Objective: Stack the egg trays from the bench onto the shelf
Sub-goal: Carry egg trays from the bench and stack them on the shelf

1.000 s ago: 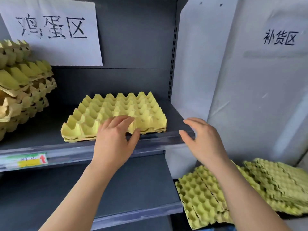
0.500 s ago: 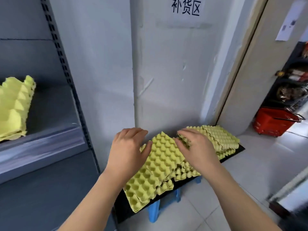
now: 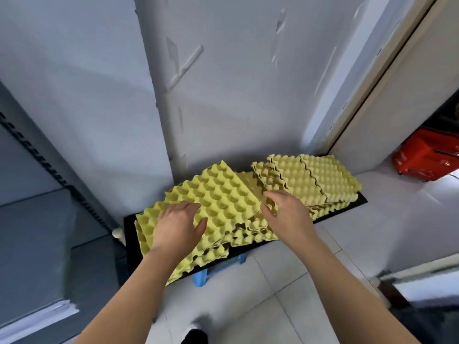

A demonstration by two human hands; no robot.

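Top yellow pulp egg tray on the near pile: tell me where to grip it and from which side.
Take the top yellow pulp egg tray by its two opposite side edges, left hand at the near-left rim, right hand at the right rim. It lies tilted and skewed atop the pile, so those edges overhang, probably leaving room for fingers underneath.

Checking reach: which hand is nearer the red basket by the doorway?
Right. The right hand sits mid-bench on the basket's side; the left hand is farther away.

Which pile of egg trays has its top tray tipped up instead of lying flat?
The left pile, under both hands: its top tray slopes up toward the wall. The right pile by the doorway lies flat and untouched.
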